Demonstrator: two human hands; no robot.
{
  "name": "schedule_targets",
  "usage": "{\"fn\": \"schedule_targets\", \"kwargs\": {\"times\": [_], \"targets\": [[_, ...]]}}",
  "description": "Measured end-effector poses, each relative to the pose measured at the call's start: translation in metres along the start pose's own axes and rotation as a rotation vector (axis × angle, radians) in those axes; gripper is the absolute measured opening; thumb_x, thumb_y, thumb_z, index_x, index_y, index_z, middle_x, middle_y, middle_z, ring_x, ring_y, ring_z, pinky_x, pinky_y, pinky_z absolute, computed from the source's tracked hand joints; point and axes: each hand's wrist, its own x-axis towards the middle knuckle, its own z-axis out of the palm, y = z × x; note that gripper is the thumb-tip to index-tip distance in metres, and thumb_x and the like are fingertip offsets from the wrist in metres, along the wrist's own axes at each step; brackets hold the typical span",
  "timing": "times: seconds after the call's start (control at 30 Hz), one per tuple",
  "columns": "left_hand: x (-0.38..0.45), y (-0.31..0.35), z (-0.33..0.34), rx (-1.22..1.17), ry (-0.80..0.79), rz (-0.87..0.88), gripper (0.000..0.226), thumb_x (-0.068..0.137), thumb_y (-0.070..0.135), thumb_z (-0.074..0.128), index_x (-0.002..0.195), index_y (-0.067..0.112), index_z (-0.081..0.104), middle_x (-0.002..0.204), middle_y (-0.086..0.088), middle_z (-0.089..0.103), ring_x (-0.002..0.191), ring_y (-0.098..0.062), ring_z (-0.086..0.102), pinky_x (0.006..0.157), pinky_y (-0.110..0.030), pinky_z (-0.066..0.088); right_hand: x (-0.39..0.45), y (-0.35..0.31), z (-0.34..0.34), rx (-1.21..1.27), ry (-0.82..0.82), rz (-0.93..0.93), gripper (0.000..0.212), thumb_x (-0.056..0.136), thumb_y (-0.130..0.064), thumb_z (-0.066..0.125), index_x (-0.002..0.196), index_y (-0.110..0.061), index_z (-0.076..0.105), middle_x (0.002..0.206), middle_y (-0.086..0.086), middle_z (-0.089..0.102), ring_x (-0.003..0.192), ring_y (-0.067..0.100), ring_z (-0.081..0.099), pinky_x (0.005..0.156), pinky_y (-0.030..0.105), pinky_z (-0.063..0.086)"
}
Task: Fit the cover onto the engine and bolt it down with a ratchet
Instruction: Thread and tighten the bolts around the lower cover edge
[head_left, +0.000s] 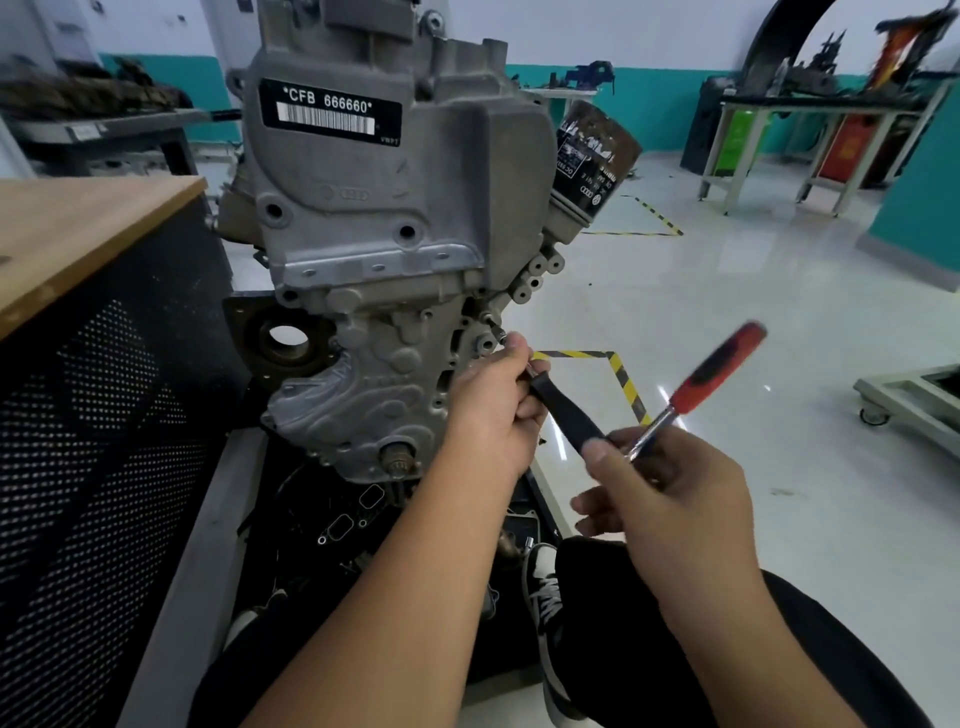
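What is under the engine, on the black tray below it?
Below the engine, the black tray holds thin gaskets lying flat. The left hand, the forearms and the engine's lower end cover the rest, so nothing more can be told.

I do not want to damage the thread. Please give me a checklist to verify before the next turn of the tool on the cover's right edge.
1. Cover sits on engine: ok.
2. Left hand grips black-handled tool at the right-edge bolt: ok.
3. Tool tip seated squarely on bolt: cannot tell, fingers hide it.
4. Right hand holds red-handled ratchet: ok.
5. Ratchet steady: not ok, blurred.
6. Ratchet fitted with socket: cannot tell.
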Motion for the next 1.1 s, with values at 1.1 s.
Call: {"fn": "schedule_targets", "kwargs": {"times": [1.1], "targets": [[0.001,0.004,-0.007,0.001,-0.049,-0.042,0.023,0.103,0.025,0.056,0.091,0.008,0.063,0.061,-0.004,0.063,0.036,-0.003,0.036,0.033,-0.015,0.028,-0.006,-0.004,0.005,0.416,-0.107,0.339,0.024,0.095,-0.025,0.068,0.1,-0.001,0.067,0.078,0.025,0.073,0.057,0.029,0.072,0.05,0.033,0.059]]}}
